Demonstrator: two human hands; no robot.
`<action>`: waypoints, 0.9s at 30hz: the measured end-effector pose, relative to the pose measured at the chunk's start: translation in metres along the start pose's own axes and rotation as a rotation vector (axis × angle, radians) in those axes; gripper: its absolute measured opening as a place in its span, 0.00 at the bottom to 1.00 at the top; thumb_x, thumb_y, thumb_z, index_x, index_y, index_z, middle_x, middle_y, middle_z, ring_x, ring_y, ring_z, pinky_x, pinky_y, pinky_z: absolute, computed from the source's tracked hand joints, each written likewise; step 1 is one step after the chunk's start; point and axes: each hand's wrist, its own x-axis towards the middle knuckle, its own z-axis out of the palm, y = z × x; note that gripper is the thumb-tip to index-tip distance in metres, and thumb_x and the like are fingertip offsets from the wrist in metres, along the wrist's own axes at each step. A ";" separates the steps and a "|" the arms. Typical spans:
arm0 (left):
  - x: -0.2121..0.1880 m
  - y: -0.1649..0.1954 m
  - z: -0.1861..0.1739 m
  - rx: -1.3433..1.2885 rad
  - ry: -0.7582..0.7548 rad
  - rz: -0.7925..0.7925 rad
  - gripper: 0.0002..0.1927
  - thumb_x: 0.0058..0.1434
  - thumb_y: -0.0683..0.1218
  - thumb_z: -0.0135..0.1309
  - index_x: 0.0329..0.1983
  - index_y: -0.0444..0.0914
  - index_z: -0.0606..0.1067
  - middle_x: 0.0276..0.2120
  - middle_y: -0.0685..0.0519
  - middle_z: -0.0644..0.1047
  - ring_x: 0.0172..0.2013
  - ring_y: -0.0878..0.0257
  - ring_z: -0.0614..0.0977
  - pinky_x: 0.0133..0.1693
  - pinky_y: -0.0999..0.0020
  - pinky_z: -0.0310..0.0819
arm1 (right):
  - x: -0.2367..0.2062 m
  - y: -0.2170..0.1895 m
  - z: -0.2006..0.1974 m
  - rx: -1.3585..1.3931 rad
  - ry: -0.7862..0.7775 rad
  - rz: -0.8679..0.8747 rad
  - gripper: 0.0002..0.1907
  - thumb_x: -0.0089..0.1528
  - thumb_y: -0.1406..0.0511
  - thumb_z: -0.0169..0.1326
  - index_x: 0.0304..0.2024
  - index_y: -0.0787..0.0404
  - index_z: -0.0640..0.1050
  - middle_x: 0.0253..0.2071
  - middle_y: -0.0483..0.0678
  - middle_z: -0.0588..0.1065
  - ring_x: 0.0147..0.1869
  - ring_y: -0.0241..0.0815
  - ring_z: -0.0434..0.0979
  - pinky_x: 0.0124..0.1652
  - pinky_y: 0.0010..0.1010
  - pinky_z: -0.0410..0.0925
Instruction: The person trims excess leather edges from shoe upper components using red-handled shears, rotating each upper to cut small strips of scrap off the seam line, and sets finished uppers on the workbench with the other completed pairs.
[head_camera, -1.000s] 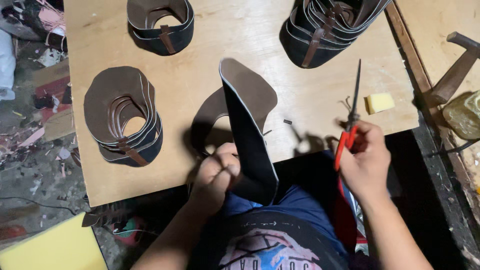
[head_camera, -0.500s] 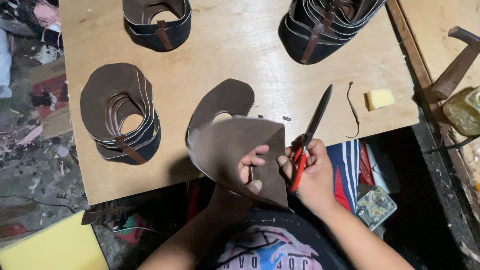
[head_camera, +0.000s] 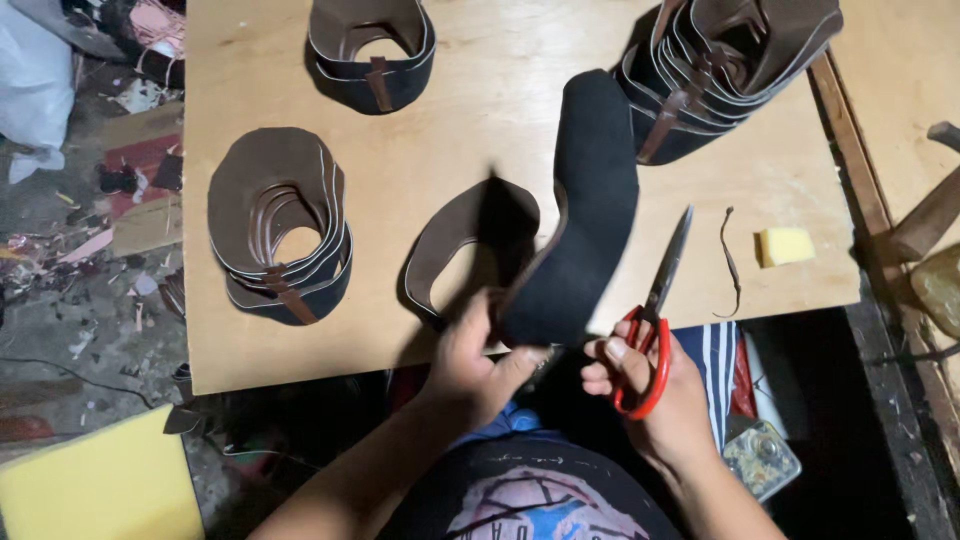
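Lower centre of frame, at the near edge of the plywood board (head_camera: 480, 170), the left hand (head_camera: 475, 355) pinches the bottom end of a curved shoe-upper piece (head_camera: 590, 210), fingers closed tight around it. The piece stands up off the board, long axis running from the hand up and slightly right toward upper centre, dark fabric-like face to the camera, brown leather edge showing along its left side. The right hand (head_camera: 655, 385) sits just right of that grip, nearer the piece's lower right edge, fingers through the red handles of the scissors (head_camera: 655, 310) and wrapped on them; blades point up-right, away from the piece, lying over the board, and appear closed, though that is hard to tell. So the piece lies left and up from the scissor hand, close but not touching. Behind it a flat brown upper piece (head_camera: 450, 240) lies on the board. Bundles of stacked uppers tied with strips sit centre left (head_camera: 280, 225), top centre (head_camera: 370, 55) and upper right (head_camera: 730, 70). A yellow sponge block (head_camera: 785, 245) and a thin dark trimmed strip (head_camera: 728, 260) lie right of the scissors.
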 end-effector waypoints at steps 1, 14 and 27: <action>0.009 -0.001 -0.002 -0.221 0.075 0.116 0.24 0.61 0.44 0.58 0.59 0.34 0.67 0.51 0.50 0.77 0.51 0.61 0.80 0.56 0.65 0.73 | 0.002 0.002 -0.003 -0.022 0.010 -0.017 0.11 0.62 0.70 0.54 0.47 0.65 0.71 0.37 0.55 0.78 0.32 0.43 0.79 0.34 0.32 0.74; 0.253 -0.012 -0.176 -0.723 0.646 0.004 0.23 0.64 0.53 0.56 0.53 0.34 0.67 0.44 0.48 0.74 0.32 0.58 0.81 0.37 0.61 0.77 | 0.021 0.051 -0.037 -0.205 0.154 0.003 0.13 0.60 0.71 0.57 0.46 0.68 0.72 0.33 0.56 0.78 0.28 0.44 0.79 0.29 0.33 0.72; 0.302 0.015 -0.232 1.348 0.347 0.174 0.16 0.57 0.39 0.58 0.49 0.42 0.79 0.49 0.48 0.76 0.52 0.46 0.74 0.49 0.48 0.69 | 0.083 0.104 -0.090 -0.604 0.152 -0.670 0.25 0.54 0.75 0.61 0.54 0.70 0.71 0.35 0.54 0.81 0.39 0.41 0.84 0.45 0.30 0.75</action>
